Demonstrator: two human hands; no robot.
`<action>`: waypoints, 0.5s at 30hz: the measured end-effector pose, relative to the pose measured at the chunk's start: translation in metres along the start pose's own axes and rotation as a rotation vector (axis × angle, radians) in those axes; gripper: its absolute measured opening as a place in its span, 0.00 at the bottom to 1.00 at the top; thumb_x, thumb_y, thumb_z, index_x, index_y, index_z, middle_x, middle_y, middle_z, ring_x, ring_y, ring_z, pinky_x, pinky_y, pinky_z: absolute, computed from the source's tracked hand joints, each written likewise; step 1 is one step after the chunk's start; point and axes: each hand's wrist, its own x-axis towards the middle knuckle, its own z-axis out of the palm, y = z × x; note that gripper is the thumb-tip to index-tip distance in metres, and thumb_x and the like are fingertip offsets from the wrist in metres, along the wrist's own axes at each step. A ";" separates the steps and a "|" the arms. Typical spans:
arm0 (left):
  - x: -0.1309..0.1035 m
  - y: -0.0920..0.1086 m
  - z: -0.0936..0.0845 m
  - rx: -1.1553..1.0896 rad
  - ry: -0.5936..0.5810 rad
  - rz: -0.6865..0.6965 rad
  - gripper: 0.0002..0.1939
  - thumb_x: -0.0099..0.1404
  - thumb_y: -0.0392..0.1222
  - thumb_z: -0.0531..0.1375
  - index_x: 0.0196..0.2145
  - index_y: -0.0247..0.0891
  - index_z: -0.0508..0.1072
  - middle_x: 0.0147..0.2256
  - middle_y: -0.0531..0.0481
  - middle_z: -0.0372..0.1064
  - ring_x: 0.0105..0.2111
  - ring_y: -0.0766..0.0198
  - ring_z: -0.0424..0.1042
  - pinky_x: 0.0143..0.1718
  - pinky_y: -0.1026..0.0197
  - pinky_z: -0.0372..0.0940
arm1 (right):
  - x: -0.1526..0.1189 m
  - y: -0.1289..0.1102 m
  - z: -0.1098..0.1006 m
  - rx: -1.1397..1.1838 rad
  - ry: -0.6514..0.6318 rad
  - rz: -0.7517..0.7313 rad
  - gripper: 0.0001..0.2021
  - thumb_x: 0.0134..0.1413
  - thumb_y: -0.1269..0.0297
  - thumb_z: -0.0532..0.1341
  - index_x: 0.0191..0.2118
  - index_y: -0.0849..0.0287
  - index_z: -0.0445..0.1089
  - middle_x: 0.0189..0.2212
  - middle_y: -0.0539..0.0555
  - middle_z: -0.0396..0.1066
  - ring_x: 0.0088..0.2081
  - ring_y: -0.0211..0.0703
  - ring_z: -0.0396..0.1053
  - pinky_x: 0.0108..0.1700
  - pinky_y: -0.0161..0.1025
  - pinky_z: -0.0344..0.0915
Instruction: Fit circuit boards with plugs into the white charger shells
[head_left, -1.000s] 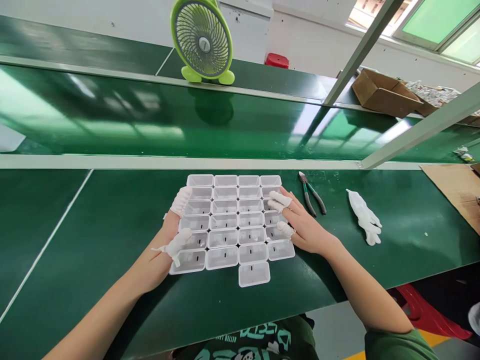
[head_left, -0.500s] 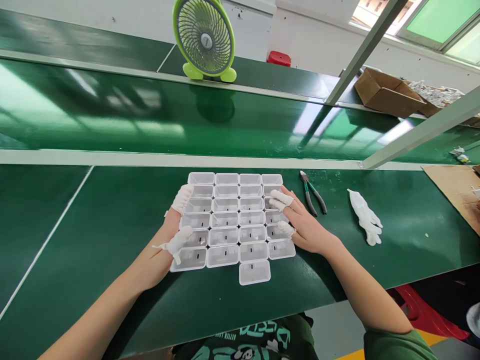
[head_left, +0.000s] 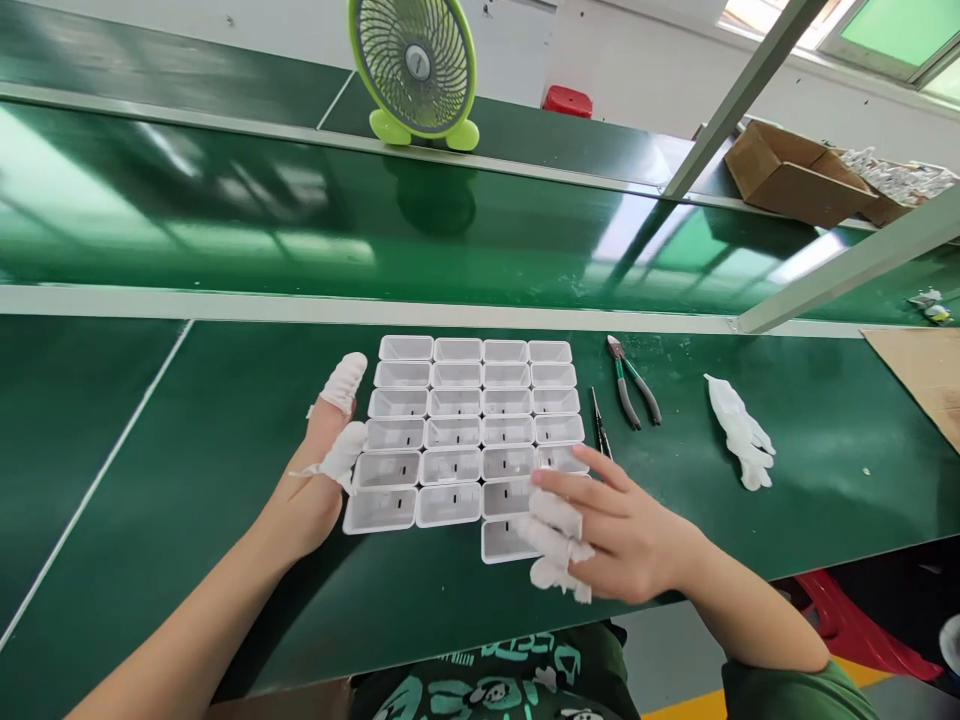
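Observation:
Small white plastic boxes (head_left: 448, 517) stand close together in a grid of rows on the green table, with a short dark mark inside many of them. One box (head_left: 499, 543) sits alone below the bottom row. My left hand (head_left: 315, 480) lies along the grid's left side, fingers stretched out and holding nothing, with white covers on two fingertips. Over the lower right corner is my right hand (head_left: 607, 530), its fingers apart and several wearing white covers. It partly hides the lone box and the boxes at that corner.
Right of the grid lie dark tweezers (head_left: 599, 425), green-handled cutting pliers (head_left: 634, 385) and a white glove (head_left: 741, 435). A green fan (head_left: 416, 65) and an open cardboard box (head_left: 787, 175) stand on the shelf behind. Cardboard (head_left: 919, 365) lies at the far right.
My right hand has moved down from the grid's right side to its lower right corner, uncovering the tweezers. My left hand has shifted slightly left, away from the upper boxes.

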 end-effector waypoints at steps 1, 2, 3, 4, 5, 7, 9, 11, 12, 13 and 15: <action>0.000 0.000 0.001 -0.094 0.020 -0.039 0.35 0.75 0.60 0.49 0.74 0.52 0.46 0.75 0.49 0.43 0.75 0.48 0.41 0.76 0.43 0.39 | 0.001 -0.004 0.001 0.005 0.011 -0.028 0.08 0.64 0.69 0.63 0.31 0.60 0.74 0.32 0.54 0.75 0.59 0.50 0.70 0.74 0.55 0.51; 0.001 0.000 0.001 -0.179 0.040 -0.069 0.36 0.74 0.61 0.52 0.74 0.53 0.47 0.76 0.51 0.40 0.75 0.49 0.40 0.76 0.44 0.37 | 0.001 -0.006 0.002 0.010 0.012 -0.050 0.13 0.63 0.70 0.63 0.25 0.58 0.71 0.28 0.53 0.72 0.56 0.50 0.72 0.74 0.54 0.52; 0.001 0.000 0.002 -0.242 0.060 -0.083 0.37 0.73 0.61 0.55 0.73 0.54 0.49 0.76 0.52 0.39 0.75 0.49 0.39 0.76 0.46 0.36 | 0.002 -0.006 0.003 0.012 0.007 -0.068 0.18 0.63 0.71 0.62 0.21 0.57 0.66 0.26 0.52 0.70 0.53 0.49 0.73 0.74 0.54 0.52; 0.001 0.001 0.003 -0.276 0.081 -0.084 0.38 0.71 0.61 0.57 0.73 0.53 0.51 0.76 0.53 0.40 0.75 0.50 0.39 0.76 0.47 0.37 | 0.002 -0.005 0.004 0.010 -0.006 -0.078 0.20 0.63 0.72 0.62 0.19 0.57 0.64 0.25 0.52 0.68 0.50 0.48 0.74 0.73 0.54 0.54; 0.002 0.001 0.003 -0.293 0.094 -0.086 0.38 0.70 0.61 0.59 0.72 0.53 0.53 0.76 0.54 0.40 0.75 0.50 0.40 0.76 0.48 0.37 | 0.002 -0.004 0.005 0.002 -0.022 -0.084 0.20 0.63 0.72 0.61 0.18 0.57 0.63 0.24 0.51 0.68 0.47 0.47 0.74 0.72 0.54 0.55; 0.002 0.001 0.003 -0.301 0.104 -0.104 0.38 0.69 0.61 0.60 0.72 0.53 0.54 0.75 0.54 0.42 0.75 0.50 0.41 0.77 0.49 0.37 | 0.003 -0.001 0.006 -0.010 -0.053 -0.091 0.20 0.62 0.73 0.61 0.19 0.57 0.63 0.24 0.50 0.67 0.43 0.45 0.73 0.70 0.54 0.59; 0.002 -0.001 0.003 -0.285 0.109 -0.127 0.40 0.69 0.63 0.60 0.72 0.53 0.53 0.75 0.53 0.43 0.75 0.50 0.41 0.77 0.48 0.38 | 0.005 0.000 0.007 -0.009 -0.077 -0.106 0.19 0.61 0.73 0.62 0.19 0.57 0.63 0.25 0.50 0.67 0.42 0.44 0.73 0.69 0.53 0.60; 0.002 -0.002 0.002 -0.259 0.103 -0.131 0.40 0.69 0.63 0.59 0.73 0.53 0.52 0.75 0.52 0.44 0.75 0.49 0.42 0.76 0.47 0.38 | 0.006 0.000 0.008 -0.003 -0.100 -0.124 0.19 0.60 0.74 0.63 0.19 0.57 0.62 0.26 0.50 0.68 0.42 0.44 0.72 0.69 0.52 0.61; 0.002 -0.002 0.002 -0.244 0.094 -0.123 0.39 0.70 0.63 0.58 0.73 0.52 0.52 0.75 0.52 0.43 0.75 0.48 0.42 0.76 0.46 0.38 | 0.006 0.000 0.009 -0.005 -0.109 -0.131 0.19 0.60 0.74 0.63 0.19 0.57 0.62 0.26 0.50 0.68 0.42 0.44 0.72 0.69 0.52 0.61; 0.002 -0.001 0.003 -0.231 0.083 -0.113 0.38 0.71 0.62 0.57 0.73 0.52 0.51 0.75 0.52 0.42 0.75 0.48 0.41 0.76 0.46 0.38 | 0.007 -0.001 0.009 -0.010 -0.119 -0.134 0.18 0.60 0.74 0.63 0.19 0.56 0.63 0.26 0.50 0.68 0.42 0.44 0.71 0.68 0.52 0.61; 0.001 0.001 0.003 -0.210 0.060 -0.096 0.36 0.73 0.60 0.54 0.73 0.51 0.50 0.76 0.51 0.40 0.75 0.47 0.40 0.76 0.45 0.37 | 0.006 -0.001 0.009 -0.020 -0.140 -0.126 0.17 0.60 0.74 0.63 0.20 0.57 0.64 0.27 0.50 0.69 0.42 0.44 0.71 0.68 0.52 0.61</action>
